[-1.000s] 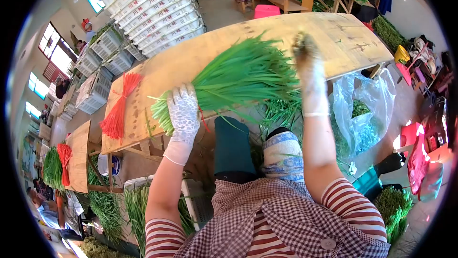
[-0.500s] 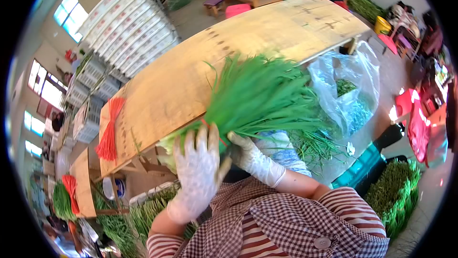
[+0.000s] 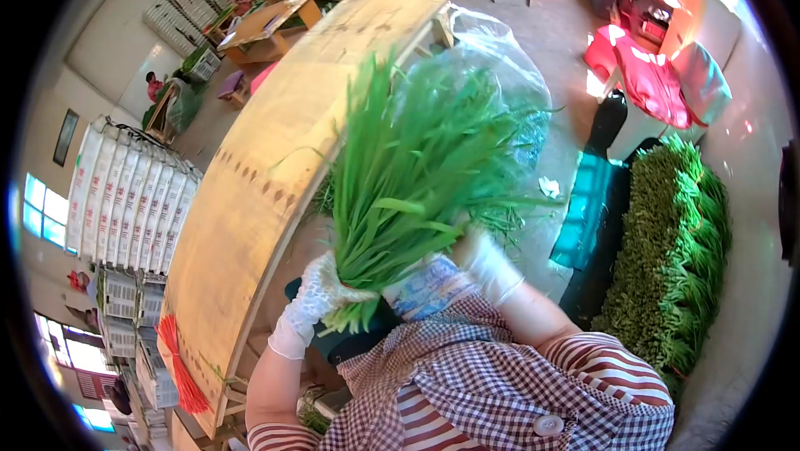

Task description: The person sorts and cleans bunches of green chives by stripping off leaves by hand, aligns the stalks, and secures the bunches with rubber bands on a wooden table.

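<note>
A thick bunch of garlic chives [image 3: 408, 176], with long flat green leaves, is held in front of my apron. Its leaves fan upward and to the right, while the cut stem ends [image 3: 354, 315] point down. My left hand [image 3: 317, 294], in a pale glove, is closed round the bunch just above those ends. At the lower right of the leaves is my gloved right hand [image 3: 490, 266], smeared by motion. Its fingers are blurred and partly behind the leaves, so I cannot tell whether it touches them. Blue-and-white patterned cloth [image 3: 429, 286] shows below the leaves.
A long wooden table [image 3: 250, 201] runs along my left, with red ties [image 3: 177, 368] at its near end. Behind the bunch stands a clear plastic bag [image 3: 500, 51]. Stacked greens [image 3: 667, 259] lie to the right, beside a teal covering [image 3: 590, 209]. White crates [image 3: 129, 201] stand far left.
My view has turned right. The bunch now stands more upright; my left hand has shifted to grip its stem base, and my right hand has moved from the stems toward the leaves' right side.
</note>
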Available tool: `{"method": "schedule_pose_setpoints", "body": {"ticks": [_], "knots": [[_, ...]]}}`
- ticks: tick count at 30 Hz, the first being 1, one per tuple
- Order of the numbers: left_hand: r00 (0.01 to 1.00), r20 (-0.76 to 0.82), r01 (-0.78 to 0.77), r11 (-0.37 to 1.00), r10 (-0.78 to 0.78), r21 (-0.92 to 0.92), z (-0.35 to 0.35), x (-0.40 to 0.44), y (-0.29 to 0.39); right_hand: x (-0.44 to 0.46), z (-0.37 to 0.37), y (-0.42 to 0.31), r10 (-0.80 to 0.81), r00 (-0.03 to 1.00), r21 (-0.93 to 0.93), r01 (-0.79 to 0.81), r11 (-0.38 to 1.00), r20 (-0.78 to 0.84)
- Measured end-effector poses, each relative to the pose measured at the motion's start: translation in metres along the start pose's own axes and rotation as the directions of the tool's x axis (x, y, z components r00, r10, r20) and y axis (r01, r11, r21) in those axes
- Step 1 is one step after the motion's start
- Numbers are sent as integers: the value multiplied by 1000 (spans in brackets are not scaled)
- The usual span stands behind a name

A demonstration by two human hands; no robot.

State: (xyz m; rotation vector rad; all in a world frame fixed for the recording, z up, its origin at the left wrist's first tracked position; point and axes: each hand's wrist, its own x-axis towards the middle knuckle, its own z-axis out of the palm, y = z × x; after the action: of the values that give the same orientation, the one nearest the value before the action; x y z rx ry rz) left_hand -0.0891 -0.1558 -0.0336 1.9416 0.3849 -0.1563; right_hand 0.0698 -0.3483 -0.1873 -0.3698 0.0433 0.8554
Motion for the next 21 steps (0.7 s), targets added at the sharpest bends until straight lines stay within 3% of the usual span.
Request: {"method": "schedule_pose_setpoints", "body": {"ticks": [1,2,3,5,6,7,9,12,14,16,18,20,21], "knots": [[998,-67,7,1000,-6,14,1,-1,-7,4,3,-38,-154,974,-164,127,978,-165],[990,-140,18,999,-14,29,2,-5,-12,3,-11,-85,-170,981,103,178,979,-89],[982,-181,43,999,-43,1,9,-6,5,-6,-21,-117,-306,951,223,291,930,35],[952,-271,5,882,140,472,4,-7,-14,-25,-41,-180,-546,789,527,349,775,280],[932,-275,8,743,238,669,5,-8,-21,-41,-34,-195,-653,719,497,487,718,239],[909,-277,20,631,313,776,11,-10,-7,-56,-26,-200,-685,714,335,616,713,142],[902,-288,52,581,321,812,15,-8,-13,-78,-18,-197,-734,677,19,734,679,45],[873,-273,11,544,403,839,17,2,-24,-102,-6,-166,-618,748,-177,660,730,243],[843,-265,-13,510,469,860,18,3,-25,-114,7,-168,-96,755,-524,535,663,649],[831,-224,-57,478,510,876,20,5,-24,-130,44,-139,191,814,-621,245,744,549],[820,-203,-53,424,536,904,21,12,-22,-125,60,-118,429,663,-738,289,609,614],[793,-163,-72,355,588,932,24,15,-13,-127,51,-104,590,633,-834,172,525,501],[766,-146,-93,332,626,939,25,18,-11,-126,49,-98,588,669,-832,85,548,455]]}}
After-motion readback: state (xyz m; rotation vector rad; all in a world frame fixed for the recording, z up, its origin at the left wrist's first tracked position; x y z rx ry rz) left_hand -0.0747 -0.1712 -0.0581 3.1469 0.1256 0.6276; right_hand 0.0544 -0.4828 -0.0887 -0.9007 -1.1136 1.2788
